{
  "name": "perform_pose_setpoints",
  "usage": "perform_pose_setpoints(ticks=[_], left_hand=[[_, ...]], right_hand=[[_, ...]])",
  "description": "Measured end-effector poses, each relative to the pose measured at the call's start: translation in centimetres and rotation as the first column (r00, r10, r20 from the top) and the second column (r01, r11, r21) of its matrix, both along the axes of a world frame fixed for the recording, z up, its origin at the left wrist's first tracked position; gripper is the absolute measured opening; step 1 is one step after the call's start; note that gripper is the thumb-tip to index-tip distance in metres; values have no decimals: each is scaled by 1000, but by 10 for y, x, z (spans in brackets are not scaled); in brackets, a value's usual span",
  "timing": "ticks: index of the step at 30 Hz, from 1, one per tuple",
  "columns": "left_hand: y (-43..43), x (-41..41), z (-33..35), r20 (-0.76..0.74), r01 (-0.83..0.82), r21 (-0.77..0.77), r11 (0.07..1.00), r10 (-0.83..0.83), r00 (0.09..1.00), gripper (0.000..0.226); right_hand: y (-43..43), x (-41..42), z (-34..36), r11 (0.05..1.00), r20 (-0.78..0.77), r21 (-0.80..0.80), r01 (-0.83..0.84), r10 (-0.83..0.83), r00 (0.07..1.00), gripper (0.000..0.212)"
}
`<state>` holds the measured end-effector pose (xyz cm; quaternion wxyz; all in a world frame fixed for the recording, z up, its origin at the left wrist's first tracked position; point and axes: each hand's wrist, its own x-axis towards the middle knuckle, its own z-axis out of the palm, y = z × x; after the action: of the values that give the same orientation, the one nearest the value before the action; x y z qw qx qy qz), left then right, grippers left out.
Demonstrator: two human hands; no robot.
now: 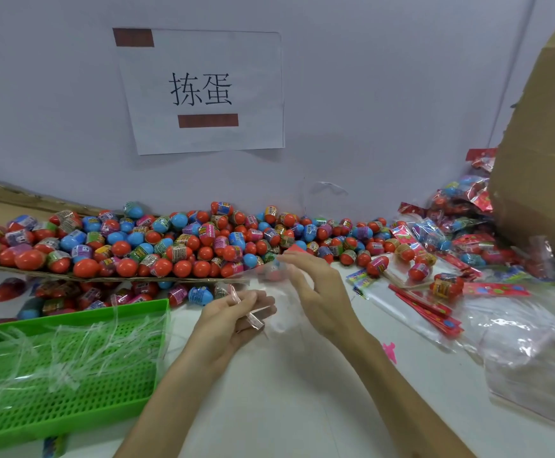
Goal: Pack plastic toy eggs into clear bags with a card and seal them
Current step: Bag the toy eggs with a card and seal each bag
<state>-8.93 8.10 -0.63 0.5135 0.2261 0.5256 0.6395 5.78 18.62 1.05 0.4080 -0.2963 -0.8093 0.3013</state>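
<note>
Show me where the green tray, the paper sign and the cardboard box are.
green tray point(87, 416): head view, bare perforated part.
paper sign point(256, 61): head view, blank white part.
cardboard box point(540, 160): head view, brown side wall.

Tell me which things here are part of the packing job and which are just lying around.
Job: left hand, clear strip, right hand, clear bag, toy eggs, red cards, green tray.
Lying about: paper sign, cardboard box, pink scrap.

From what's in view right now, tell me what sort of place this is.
Likely a toy-packing bench in a small workshop: a heap of plastic toy eggs lies along the wall, filled bags pile up beside a cardboard box, and the left hand pinches a thin strip beside a clear bag.
</note>
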Motion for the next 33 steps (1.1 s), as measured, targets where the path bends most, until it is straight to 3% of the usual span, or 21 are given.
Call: perform_pose_setpoints(ticks=[3, 6, 11, 15, 18, 25, 27, 30, 33], left_hand=[[2, 0, -1, 4, -24, -4, 1000, 24, 1000, 18], [3, 0, -1, 10, -43, -4, 999, 43, 999, 32], [2, -2, 0, 84, -90, 13, 996, 89, 992, 54], [2, -2, 0, 69, -121, 11, 993, 120, 990, 53], [3, 0, 0, 35, -117, 3, 993, 117, 993, 51], [0, 2, 3, -87, 9, -12, 1000, -10, 996, 29], [0, 1, 4, -103, 44, -2, 999, -43, 994, 27], [-1, 1, 5, 12, 27, 35, 999, -27, 1000, 20], [-1, -4, 6, 115, -9, 64, 998, 2, 993, 20]], right_hand=[[8, 5, -1, 981, 41, -175, 83, -77, 996, 37], [13, 6, -4, 950, 95, -282, 133, -110, 989, 34], [14, 4, 1, 900, 2, -430, 70, -76, 997, 42], [15, 3, 2, 894, -27, -420, 156, -184, 983, 37], [19, 7, 1, 876, -136, -454, 163, -249, 959, 33], [26, 14, 4, 874, -188, -400, 276, -373, 909, 25], [27, 17, 7, 869, -255, -444, 219, -357, 898, 23], [27, 18, 13, 825, -371, -564, 39, -295, 880, 20], [26, 20, 17, 742, -401, -655, -145, -179, 898, 37]])
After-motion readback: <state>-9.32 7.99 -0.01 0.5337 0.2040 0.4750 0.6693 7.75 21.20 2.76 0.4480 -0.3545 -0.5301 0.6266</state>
